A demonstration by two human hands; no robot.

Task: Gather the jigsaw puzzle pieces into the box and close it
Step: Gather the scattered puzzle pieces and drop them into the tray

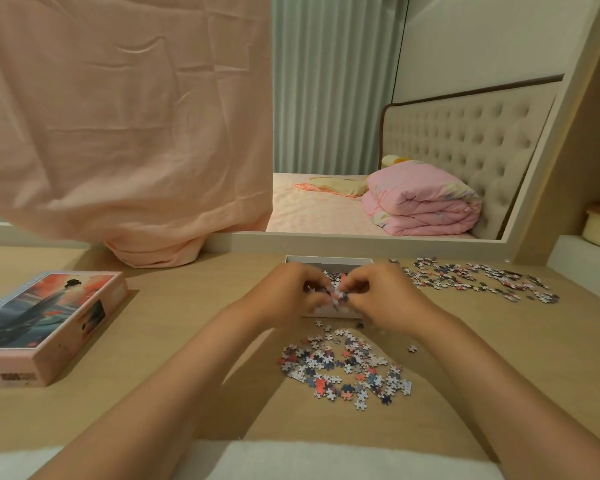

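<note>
A white open box (329, 260) stands on the wooden table, mostly hidden behind my hands, with puzzle pieces showing inside. My left hand (284, 292) and my right hand (381, 296) are held together over the box, fingers curled around a small bunch of puzzle pieces (336, 295). A loose pile of pieces (347, 365) lies on the table just in front of the box. A second spread of pieces (478, 277) lies to the right. The pink box lid (45, 323), with a picture on top, rests at the left.
A pink cloth (125, 133) hangs over the left part of a mirror (361, 116) at the table's back and bunches on the tabletop. The mirror shows a bed with a folded pink quilt. A white cushion (291, 459) lies at the near edge.
</note>
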